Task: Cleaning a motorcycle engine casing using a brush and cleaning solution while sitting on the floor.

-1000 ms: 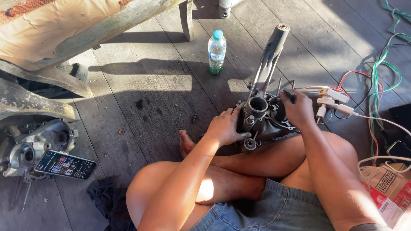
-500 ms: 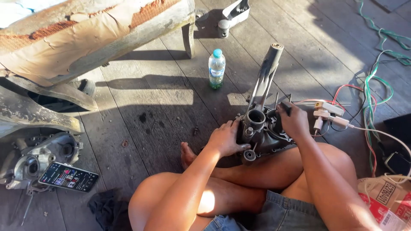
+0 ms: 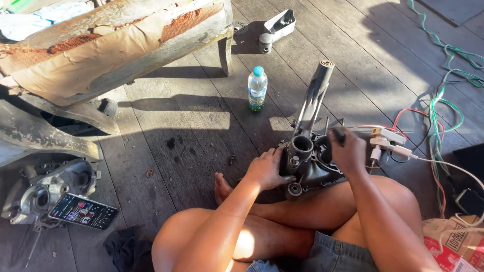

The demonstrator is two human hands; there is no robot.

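Compared with the earlier frames, the left hand [image 3: 266, 170] has slid from the front of the engine casing [image 3: 308, 163] to its left flank, and the right hand [image 3: 347, 151] has lifted a little and now closes round a dark tool handle [image 3: 338, 134]; the camera has also tipped, so more of the plank floor [image 3: 201, 126] shows at 12 o'clock.

Head view: the casing sits at centre, propped against the crossed legs, with a long tapered arm [image 3: 313, 98] running up toward 1 o'clock. It is cast metal, grey and dull, greasy-looking, with round bores, ribs and bolt bosses. I judge it heavy, rigid and slick where oily; the thin edges and mating faces would chip if dropped. Best holds look like the thick rim beside the round bore and the long arm, not the protruding studs.

The left hand lies open and flat against the casing at 9 o'clock, bracing it, fingers spread, not clenched. The right hand is clenched on the tool handle at the casing's 2 o'clock corner; its tip is hidden.

A clear plastic bottle [image 3: 257, 89] with a blue cap stands upright at 11 o'clock, well apart. A second casing [image 3: 48, 191] lies at 8 o'clock with a phone [image 3: 82, 211] on it. Coloured cables [image 3: 438, 106] and a white plug adapter [image 3: 385, 137] lie at 3 o'clock. A torn padded bench [image 3: 116, 45] fills 10 o'clock.
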